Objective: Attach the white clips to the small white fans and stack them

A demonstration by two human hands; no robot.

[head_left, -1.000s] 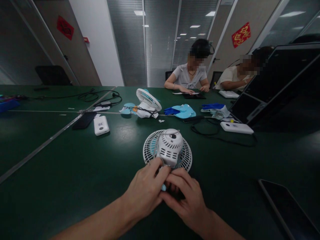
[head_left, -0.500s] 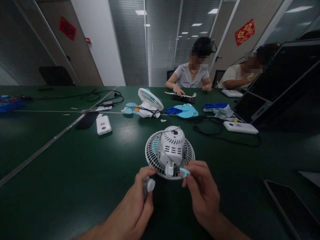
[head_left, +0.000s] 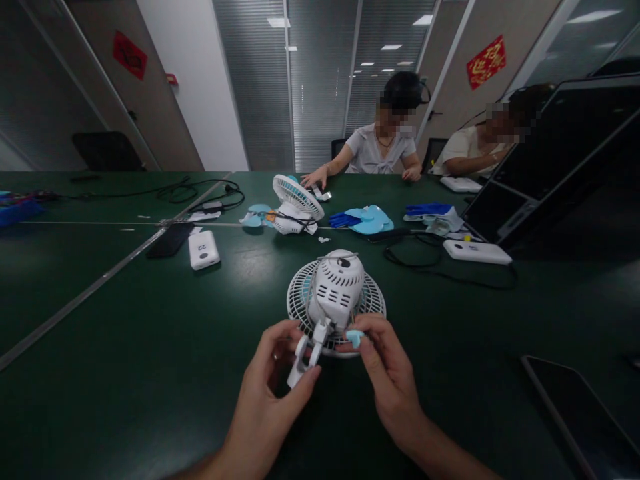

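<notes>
A white fan (head_left: 336,287) lies grille-down before me, its motor housing on top and a grey cord wrapped round it. My left hand (head_left: 267,387) is closed on a white plastic clamp (head_left: 299,371), fingers and thumb on either side. The clamp's upper end meets the short white neck (head_left: 320,331) of the fan; whether they are joined I cannot tell. Between thumb and fingers of my right hand (head_left: 393,377) is a small light-blue wing knob (head_left: 355,338), just right of the neck. My right fingertips reach over the near rim of the grille (head_left: 375,293).
Farther back stand another white fan (head_left: 295,207), light-blue fan blades (head_left: 373,220) and blue gloves (head_left: 430,211). White power banks (head_left: 204,250) and cables lie around. A phone (head_left: 580,407) is at the right. Across the table (head_left: 125,320), a person's hand (head_left: 316,177) rests near a strip.
My left hand has brought the clamp up against the fan's neck and turned it into view. My right hand has shifted left with the wing knob. The person opposite has reached leftward.
</notes>
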